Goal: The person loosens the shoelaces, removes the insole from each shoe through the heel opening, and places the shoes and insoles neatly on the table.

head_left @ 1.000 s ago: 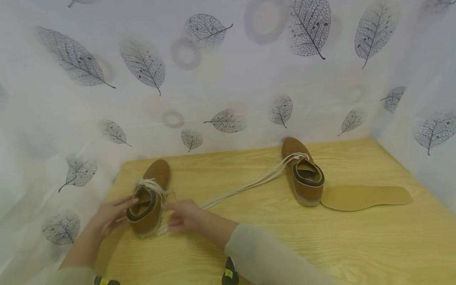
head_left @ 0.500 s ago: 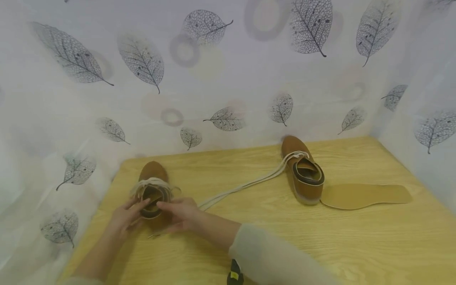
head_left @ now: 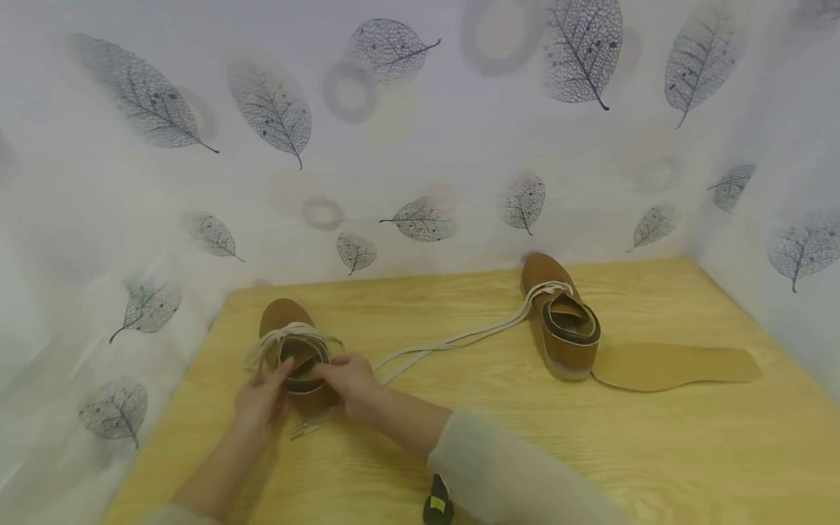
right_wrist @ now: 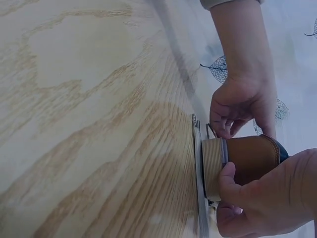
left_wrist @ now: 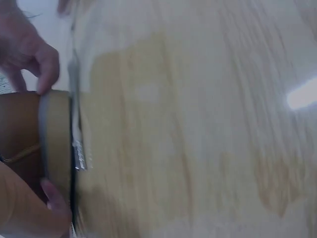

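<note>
The leaf-print sheet (head_left: 420,157) hangs beyond the fingers (head_left: 335,372), and the desk (head_left: 590,452) spreads beneath them. Between them sits a brown shoe (head_left: 303,350), toe pointing away; well off to their right is the other shoe (head_left: 566,324), with a loose insole (head_left: 676,367) farther right. Long laces (head_left: 459,340) run from that shoe toward the right fingers, and a lace tip (head_left: 304,430) lies just behind the held heel.

Pressing or turning the shoe could trap the lace that runs along its sole, and the right forearm might snag the long laces.

The left hand (head_left: 259,401) and right hand (head_left: 352,384) come in from either side, bent round the heel, gripping collar and sole edge.
</note>
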Demonstrator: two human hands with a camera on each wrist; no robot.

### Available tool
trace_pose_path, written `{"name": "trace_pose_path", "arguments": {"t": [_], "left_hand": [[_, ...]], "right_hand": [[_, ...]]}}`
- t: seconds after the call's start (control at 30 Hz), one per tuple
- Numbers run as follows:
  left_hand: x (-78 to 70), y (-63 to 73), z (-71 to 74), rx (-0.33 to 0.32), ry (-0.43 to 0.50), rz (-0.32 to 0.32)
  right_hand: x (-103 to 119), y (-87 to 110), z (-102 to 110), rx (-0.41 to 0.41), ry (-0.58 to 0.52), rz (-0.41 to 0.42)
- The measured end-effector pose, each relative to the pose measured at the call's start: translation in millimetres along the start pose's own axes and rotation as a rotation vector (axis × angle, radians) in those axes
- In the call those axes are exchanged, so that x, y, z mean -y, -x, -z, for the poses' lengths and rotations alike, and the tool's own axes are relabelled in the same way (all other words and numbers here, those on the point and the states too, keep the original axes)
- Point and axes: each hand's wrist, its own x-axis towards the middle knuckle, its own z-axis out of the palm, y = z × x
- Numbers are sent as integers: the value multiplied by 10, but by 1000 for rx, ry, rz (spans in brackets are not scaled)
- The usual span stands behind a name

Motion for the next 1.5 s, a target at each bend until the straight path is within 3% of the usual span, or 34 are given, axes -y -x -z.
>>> {"name": "trace_pose_path", "arguments": {"t": [0.07, 0.2, 0.27, 0.37, 0.47, 0.53, 0.7, 0.93, 1.17, 1.4, 1.5], "left_hand": [[32, -39, -19, -56, -94, -118], [84, -126, -6, -165, -376, -381], [92, -171, 8, -155, -471, -480], [88, -196, 10, -37, -484, -575], [78, -191, -15, 87, -432, -608], [71, -170, -30, 129, -427, -579], [58, -126, -58, 178, -607, -579], [102, -114, -127, 183, -850, -782], [96, -93, -165, 206, -1013, -910], [176, -75, -239, 315, -1054, -1069], [195, -60, -282, 354, -1068, -1093]], "right_hand": [[11, 5, 26, 11, 11, -3], [8, 20, 88, 33, 31, 3], [7, 25, 121, 50, 32, 7], [12, 36, 174, 69, 38, 9], [23, 46, 233, 82, 60, 1], [38, 50, 276, 94, 76, -6], [75, 64, 424, 143, 123, -24], [121, 113, 684, 213, 199, -40], [228, 143, 898, 202, 328, -12], [353, 165, 1192, 315, 453, -24], [386, 174, 1303, 347, 555, -2]]}}
